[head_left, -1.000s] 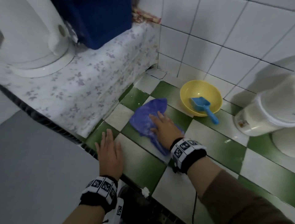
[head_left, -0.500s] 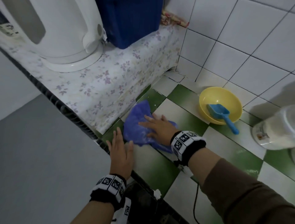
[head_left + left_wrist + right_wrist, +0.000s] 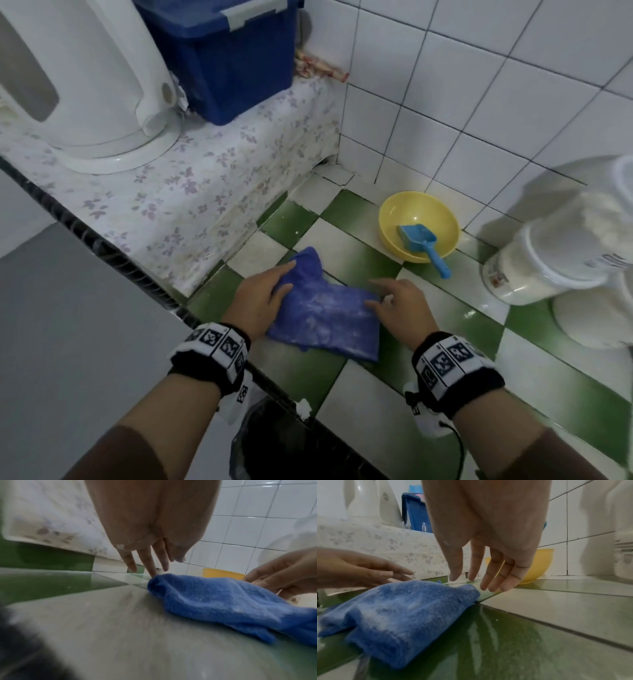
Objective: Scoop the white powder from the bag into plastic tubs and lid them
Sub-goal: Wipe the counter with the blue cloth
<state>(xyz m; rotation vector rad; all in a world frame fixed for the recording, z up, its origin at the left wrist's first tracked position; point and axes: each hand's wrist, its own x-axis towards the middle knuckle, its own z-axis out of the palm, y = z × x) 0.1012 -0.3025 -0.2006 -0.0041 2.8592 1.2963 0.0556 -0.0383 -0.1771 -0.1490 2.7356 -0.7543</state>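
Note:
A blue cloth (image 3: 325, 308) dusted with white powder lies crumpled on the green and white tiled counter (image 3: 455, 318). My left hand (image 3: 284, 274) rests on the cloth's left edge with straight fingers (image 3: 149, 566). My right hand (image 3: 380, 294) hovers at the cloth's right edge with relaxed fingers (image 3: 493, 577) holding nothing. Behind them a yellow bowl (image 3: 419, 219) holds a blue scoop (image 3: 423, 245). A white plastic tub (image 3: 524, 274) filled with white powder stands at the right, partly under a second white container (image 3: 592, 233).
A white kettle (image 3: 85, 85) and a blue storage box (image 3: 222, 58) stand on a raised ledge with a flowered cover (image 3: 205, 192) at the left. The white tiled wall (image 3: 479, 102) closes the back. A black bag (image 3: 274, 445) sits below the counter's near edge.
My right hand has slid the cloth toward me and lifted off it to its right edge. My left hand has moved from the bare tiles onto the cloth's left edge.

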